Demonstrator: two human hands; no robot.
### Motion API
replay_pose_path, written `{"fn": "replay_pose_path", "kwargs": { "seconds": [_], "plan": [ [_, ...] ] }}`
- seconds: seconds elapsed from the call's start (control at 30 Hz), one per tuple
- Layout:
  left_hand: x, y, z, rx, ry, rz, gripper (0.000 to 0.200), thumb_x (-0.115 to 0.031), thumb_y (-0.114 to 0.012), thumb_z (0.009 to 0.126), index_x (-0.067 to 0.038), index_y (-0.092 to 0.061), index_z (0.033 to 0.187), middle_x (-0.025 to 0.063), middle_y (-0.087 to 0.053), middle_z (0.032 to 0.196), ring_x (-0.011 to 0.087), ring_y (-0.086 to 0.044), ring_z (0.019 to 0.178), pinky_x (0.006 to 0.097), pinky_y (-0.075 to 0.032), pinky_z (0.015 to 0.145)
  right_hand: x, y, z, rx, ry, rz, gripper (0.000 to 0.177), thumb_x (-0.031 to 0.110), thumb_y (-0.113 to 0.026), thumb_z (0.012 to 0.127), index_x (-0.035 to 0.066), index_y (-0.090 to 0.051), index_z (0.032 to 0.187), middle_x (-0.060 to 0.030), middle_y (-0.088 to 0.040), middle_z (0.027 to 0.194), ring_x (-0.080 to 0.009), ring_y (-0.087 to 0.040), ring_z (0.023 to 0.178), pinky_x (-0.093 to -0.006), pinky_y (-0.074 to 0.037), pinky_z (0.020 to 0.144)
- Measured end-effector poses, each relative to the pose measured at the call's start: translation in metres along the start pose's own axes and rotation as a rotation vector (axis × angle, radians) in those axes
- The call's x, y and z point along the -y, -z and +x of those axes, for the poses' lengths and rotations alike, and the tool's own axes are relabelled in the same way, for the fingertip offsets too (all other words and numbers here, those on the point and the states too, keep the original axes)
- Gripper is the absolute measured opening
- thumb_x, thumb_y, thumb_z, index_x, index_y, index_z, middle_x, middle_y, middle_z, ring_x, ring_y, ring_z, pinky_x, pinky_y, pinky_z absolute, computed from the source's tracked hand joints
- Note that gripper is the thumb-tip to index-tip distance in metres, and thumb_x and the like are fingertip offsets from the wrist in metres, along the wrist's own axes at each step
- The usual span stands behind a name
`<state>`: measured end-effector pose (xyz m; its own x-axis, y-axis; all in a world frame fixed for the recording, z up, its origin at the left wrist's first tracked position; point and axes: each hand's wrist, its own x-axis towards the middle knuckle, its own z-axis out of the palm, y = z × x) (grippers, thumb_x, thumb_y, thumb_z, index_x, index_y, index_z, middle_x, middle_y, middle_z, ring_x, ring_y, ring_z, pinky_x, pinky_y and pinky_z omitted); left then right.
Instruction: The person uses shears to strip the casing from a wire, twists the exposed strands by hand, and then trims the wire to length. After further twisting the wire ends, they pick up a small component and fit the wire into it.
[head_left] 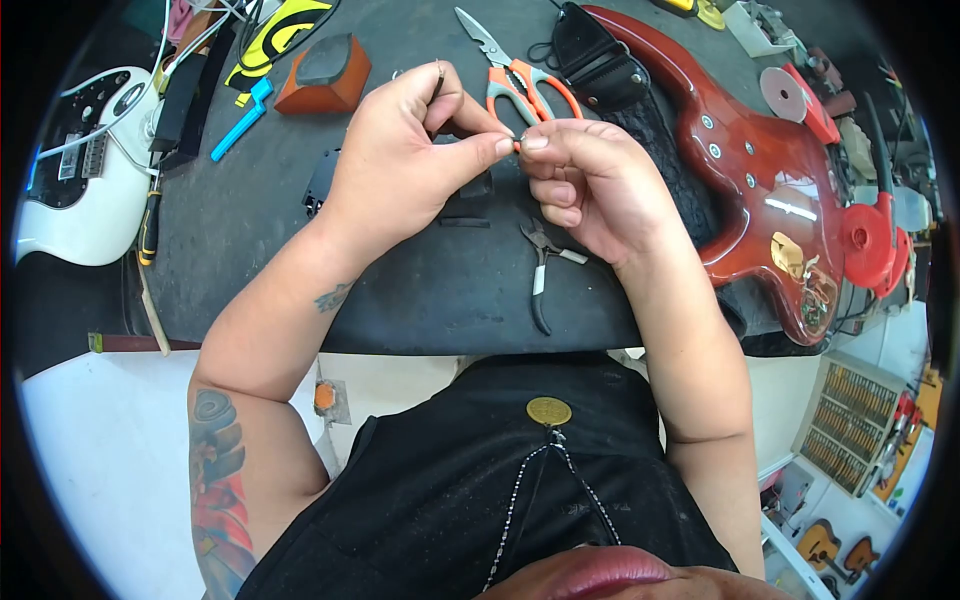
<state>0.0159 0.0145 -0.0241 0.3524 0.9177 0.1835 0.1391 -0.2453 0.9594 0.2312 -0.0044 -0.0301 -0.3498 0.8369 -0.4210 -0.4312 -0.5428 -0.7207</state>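
Over the dark work mat, my left hand (395, 160) and my right hand (600, 175) meet fingertip to fingertip. Both thumbs and forefingers are pinched around a tiny dark piece (517, 145), too small to name. A thin dark strand (438, 85) shows between the curled fingers of my left hand. Orange-and-grey scissors (515, 80) lie just beyond the fingertips, blades partly apart. Below my right hand are small side cutters (541, 275) with black-and-white handles. A short black strip (465, 222) lies below my left hand, and a black part (320, 182) is partly hidden behind its wrist.
A red-brown guitar body (765, 180) lies at the right, with a black pouch (600, 62) beside it. A white guitar (85, 190) and a screwdriver (150, 222) are at the left. Near the back sit an orange block (325, 75) and a blue tool (240, 122).
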Motion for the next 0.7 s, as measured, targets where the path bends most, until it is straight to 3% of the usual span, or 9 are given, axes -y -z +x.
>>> {"fn": "replay_pose_path", "kwargs": {
  "seconds": [0.13, 0.2, 0.27, 0.33, 0.37, 0.4, 0.6, 0.67, 0.7],
  "plan": [
    [0.000, 0.000, 0.002, -0.008, 0.053, -0.022, 0.046, -0.001, -0.082, 0.090, -0.013, -0.037, 0.086, 0.0113, -0.076, 0.095, 0.0095, -0.067, 0.089, 0.0247, -0.053, 0.077, -0.003, 0.002, -0.003, 0.037, -0.030, 0.112, 0.013, 0.012, -0.064, 0.097, 0.002, -0.066, 0.089, -0.0004, -0.055, 0.067, -0.0074, -0.048, 0.055, -0.0242, -0.037, 0.049],
    [0.000, 0.004, 0.004, -0.019, 0.074, -0.050, 0.046, -0.001, -0.081, 0.090, -0.013, -0.038, 0.086, 0.0113, -0.076, 0.095, 0.0097, -0.067, 0.089, 0.0248, -0.053, 0.078, -0.005, 0.004, -0.002, -0.122, 0.347, -0.207, 0.018, 0.014, -0.058, 0.100, 0.002, -0.065, 0.089, -0.0003, -0.058, 0.075, -0.0081, -0.052, 0.059, -0.0241, -0.037, 0.049],
    [-0.001, 0.006, 0.005, -0.036, 0.092, -0.077, 0.045, -0.001, -0.081, 0.090, -0.013, -0.038, 0.086, 0.0113, -0.076, 0.095, 0.0100, -0.067, 0.089, 0.0249, -0.053, 0.079, -0.004, 0.000, -0.008, -0.170, 0.411, -0.358, 0.008, 0.009, -0.062, 0.095, 0.002, -0.065, 0.092, -0.0029, -0.059, 0.080, -0.0110, -0.056, 0.061, -0.0266, -0.042, 0.050],
    [-0.002, 0.006, 0.005, -0.027, 0.124, -0.098, 0.044, -0.001, -0.080, 0.090, -0.013, -0.039, 0.086, 0.0115, -0.076, 0.094, 0.0103, -0.067, 0.089, 0.0253, -0.053, 0.081, -0.011, -0.006, -0.005, -0.310, 1.051, -1.153, 0.011, 0.002, -0.070, 0.085, 0.003, -0.066, 0.094, -0.0073, -0.062, 0.083, -0.0185, -0.062, 0.066, -0.0319, -0.050, 0.057],
    [-0.002, 0.006, 0.005, -0.026, 0.125, -0.096, 0.044, -0.001, -0.080, 0.090, -0.013, -0.039, 0.086, 0.0115, -0.076, 0.094, 0.0103, -0.067, 0.089, 0.0253, -0.053, 0.081, -0.013, -0.005, -0.001, -0.278, 1.202, -1.248, 0.024, -0.002, -0.077, 0.075, 0.005, -0.067, 0.095, -0.0102, -0.063, 0.088, -0.0274, -0.066, 0.074, -0.0370, -0.056, 0.065],
    [-0.002, 0.006, 0.005, -0.017, 0.130, -0.095, 0.044, -0.001, -0.080, 0.090, -0.013, -0.039, 0.086, 0.0119, -0.076, 0.094, 0.0105, -0.067, 0.089, 0.0254, -0.053, 0.080, -0.017, -0.006, -0.001, -0.272, 1.228, -1.287, 0.025, 0.001, -0.080, 0.074, 0.006, -0.067, 0.094, -0.0096, -0.064, 0.089, -0.0309, -0.067, 0.078, -0.0403, -0.057, 0.069],
    [0.000, 0.005, 0.005, -0.001, 0.135, -0.107, 0.044, -0.001, -0.081, 0.089, -0.013, -0.039, 0.086, 0.0122, -0.076, 0.094, 0.0102, -0.066, 0.088, 0.0252, -0.052, 0.080, -0.025, -0.003, 0.011, -0.369, 1.345, -1.323, 0.026, 0.004, -0.083, 0.072, 0.007, -0.068, 0.093, -0.0073, -0.064, 0.086, -0.0304, -0.067, 0.076, -0.0398, -0.056, 0.067],
    [0.000, 0.004, 0.005, 0.004, 0.137, -0.096, 0.044, -0.001, -0.081, 0.089, -0.013, -0.038, 0.086, 0.0122, -0.076, 0.094, 0.0101, -0.066, 0.088, 0.0247, -0.052, 0.079, -0.025, -0.001, 0.011, -0.310, 1.370, -1.347, 0.017, -0.001, -0.079, 0.080, 0.000, -0.070, 0.095, -0.0090, -0.065, 0.081, -0.0212, -0.065, 0.068, -0.0308, -0.053, 0.061],
    [-0.001, 0.004, 0.004, 0.003, 0.147, -0.110, 0.045, -0.001, -0.081, 0.089, -0.013, -0.038, 0.086, 0.0121, -0.076, 0.094, 0.0099, -0.066, 0.088, 0.0243, -0.052, 0.078, -0.025, -0.002, 0.010, -0.312, 1.370, -1.348, 0.017, -0.001, -0.079, 0.080, 0.000, -0.070, 0.095, -0.0090, -0.065, 0.081, -0.0212, -0.065, 0.068, -0.0308, -0.053, 0.061]
  ]
}}
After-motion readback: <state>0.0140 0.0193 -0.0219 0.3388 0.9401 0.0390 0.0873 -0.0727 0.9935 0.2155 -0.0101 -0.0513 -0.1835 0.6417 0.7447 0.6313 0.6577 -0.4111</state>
